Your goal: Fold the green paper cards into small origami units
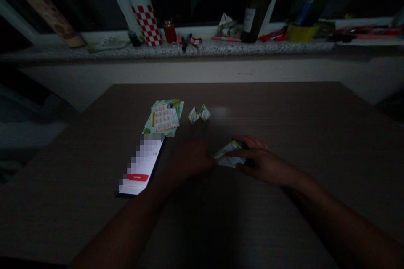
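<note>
A folded piece of green-and-white printed paper (232, 160) is between my hands above the tabletop. My left hand (194, 157) is closed at its left corner, though dim light blurs the fingers. From the right, my right hand (259, 159) grips the same paper, its index finger lying across the top and the thumb near the lower edge. Just beyond stand two small folded paper shapes (204, 112), side by side and made of similar printed paper. To the left lies a stack of printed sheets (164, 118), the top one bearing a calendar-like grid.
A lit phone (140, 166) lies beside my left forearm. Behind the brown table (284, 113), a granite windowsill (120, 54) carries a red-and-white checkered bottle (147, 21), a small red jar (169, 32), a dark pot (254, 19) and a yellow container (301, 33).
</note>
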### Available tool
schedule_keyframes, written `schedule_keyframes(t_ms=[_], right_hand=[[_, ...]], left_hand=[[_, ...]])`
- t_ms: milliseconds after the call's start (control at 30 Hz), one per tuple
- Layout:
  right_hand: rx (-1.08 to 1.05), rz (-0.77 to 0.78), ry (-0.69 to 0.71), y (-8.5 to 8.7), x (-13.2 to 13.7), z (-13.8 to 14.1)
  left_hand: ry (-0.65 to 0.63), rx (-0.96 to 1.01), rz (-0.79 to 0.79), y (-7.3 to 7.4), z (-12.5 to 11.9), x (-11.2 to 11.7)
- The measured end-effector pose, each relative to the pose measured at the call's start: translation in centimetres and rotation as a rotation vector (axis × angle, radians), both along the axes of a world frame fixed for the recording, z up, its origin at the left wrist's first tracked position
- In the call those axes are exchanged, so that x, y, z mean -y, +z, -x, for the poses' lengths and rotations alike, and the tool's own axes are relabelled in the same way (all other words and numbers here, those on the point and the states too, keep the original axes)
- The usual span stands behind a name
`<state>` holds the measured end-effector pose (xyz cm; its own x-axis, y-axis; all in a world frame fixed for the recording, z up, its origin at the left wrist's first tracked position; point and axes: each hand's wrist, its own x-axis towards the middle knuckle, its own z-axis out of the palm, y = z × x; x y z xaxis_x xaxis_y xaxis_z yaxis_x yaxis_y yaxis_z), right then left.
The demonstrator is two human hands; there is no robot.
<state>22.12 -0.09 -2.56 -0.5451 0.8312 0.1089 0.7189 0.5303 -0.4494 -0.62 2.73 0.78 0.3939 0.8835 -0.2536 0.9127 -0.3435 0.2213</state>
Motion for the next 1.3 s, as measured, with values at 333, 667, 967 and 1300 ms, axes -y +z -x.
schedule_keyframes(t_ms=[333,667,967,1300], right_hand=[[-0.008,0.024,0.05,0.3,-0.2,-0.5],[-0.062,-0.019,0.075,0.2,-0.2,-0.6],[-0.245,-0.221,0.019,0.8,0.0,-0.3],[-0.397,-0.575,0.151,1.6,0.3,0.2]], left_hand=[[-0.069,0.179,-0.061,-0.7,1.2,0.3],[-0.399,0.27,-0.307,-1.4,-0.2,1.7],[-0.437,0.305,-0.568,-2.0,-0.4,1.5],[-0.469,0.442,-0.661,-1.3,-0.5,2.0]])
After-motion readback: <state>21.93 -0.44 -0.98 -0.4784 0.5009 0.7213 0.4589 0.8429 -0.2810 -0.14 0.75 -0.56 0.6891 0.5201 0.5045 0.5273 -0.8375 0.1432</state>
